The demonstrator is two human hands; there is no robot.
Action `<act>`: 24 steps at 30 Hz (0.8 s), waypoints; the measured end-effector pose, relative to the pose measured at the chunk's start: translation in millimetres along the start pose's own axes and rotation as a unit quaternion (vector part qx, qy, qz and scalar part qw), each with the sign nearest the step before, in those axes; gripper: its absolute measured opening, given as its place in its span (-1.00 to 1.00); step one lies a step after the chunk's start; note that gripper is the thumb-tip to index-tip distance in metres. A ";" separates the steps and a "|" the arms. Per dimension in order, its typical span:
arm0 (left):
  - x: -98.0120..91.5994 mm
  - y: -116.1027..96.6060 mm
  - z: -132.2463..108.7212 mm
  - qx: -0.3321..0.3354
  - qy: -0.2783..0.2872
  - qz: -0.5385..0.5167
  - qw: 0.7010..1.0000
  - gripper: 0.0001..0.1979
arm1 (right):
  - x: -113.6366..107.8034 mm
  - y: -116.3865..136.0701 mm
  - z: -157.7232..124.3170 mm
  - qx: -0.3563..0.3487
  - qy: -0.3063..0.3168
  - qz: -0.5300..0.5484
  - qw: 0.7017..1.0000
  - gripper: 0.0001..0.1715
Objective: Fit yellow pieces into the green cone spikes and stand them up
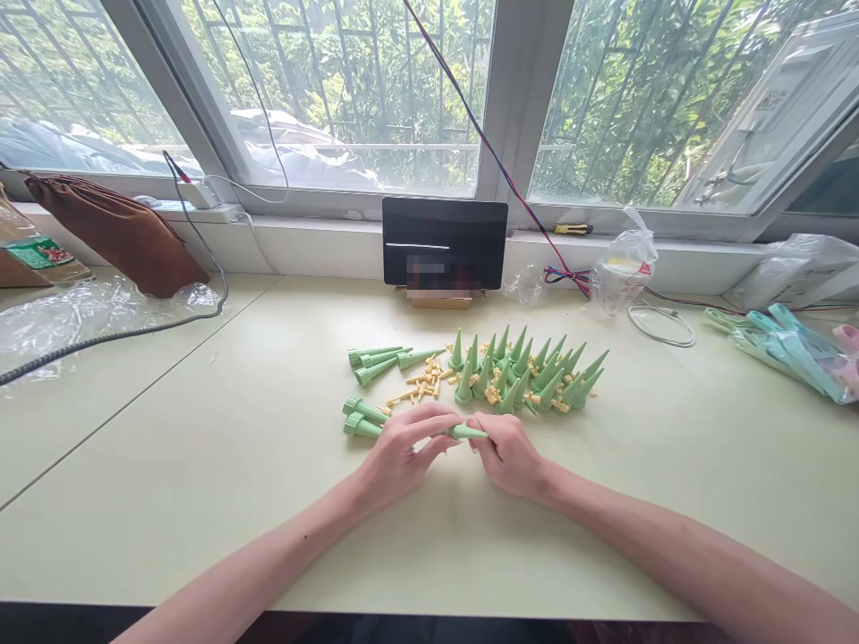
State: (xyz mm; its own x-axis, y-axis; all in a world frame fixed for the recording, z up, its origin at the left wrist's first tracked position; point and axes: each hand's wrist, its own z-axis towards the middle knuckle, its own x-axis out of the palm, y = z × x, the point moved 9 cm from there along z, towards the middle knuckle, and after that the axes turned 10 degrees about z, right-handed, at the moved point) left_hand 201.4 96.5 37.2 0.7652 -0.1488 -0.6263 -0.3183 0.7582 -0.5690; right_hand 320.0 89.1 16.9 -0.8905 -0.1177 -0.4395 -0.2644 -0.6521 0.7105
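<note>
My left hand (409, 440) is closed around a green plant watering spike (464, 432), a plastic cone lying nearly level with its tip to the right. The spike's wide end is hidden in my fingers. My right hand (510, 452) is closed beside the tip, fingers curled; what they hold, if anything, is hidden. Just beyond my hands lies a small pile of yellow plastic valves (428, 380). To the right of it, several green spikes with yellow valves (514, 371) stand points up in a cluster. Loose green spikes (376, 362) lie left of the valves, and more (362, 420) beside my left hand.
A tablet (444, 241) leans on a stand at the back of the table (201, 465). A bagged cup (621, 273), coiled white cable (661, 326) and pastel plastic pieces (792, 349) are at right. A brown pouch (121, 233) and dark braided cable (134, 329) are at left.
</note>
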 end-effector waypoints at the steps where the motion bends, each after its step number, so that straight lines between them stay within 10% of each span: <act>1: 0.3 1.6 0.5 -0.014 0.001 -0.003 1.000 -0.79 | -0.3 -2.3 -0.4 0.009 -0.006 0.001 1.000 -0.58; 13: 3.5 32.8 -2.5 -0.258 -0.001 -0.197 0.946 -0.74 | -6.3 -11.0 -0.2 0.078 -0.053 0.003 0.996 -0.74; 24: 6.0 36.3 -1.9 -0.286 0.014 -0.229 0.930 -0.65 | -4.7 -2.7 -1.4 0.013 -0.049 -0.080 0.995 -0.74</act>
State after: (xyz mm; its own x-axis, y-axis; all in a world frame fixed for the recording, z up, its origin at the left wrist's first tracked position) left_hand 193.4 121.9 11.8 0.8814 -0.3962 -0.2574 -0.2146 0.1498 -0.9652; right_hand 325.4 90.3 16.2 -0.8672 0.0605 -0.4943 -0.4148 -0.6372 0.6496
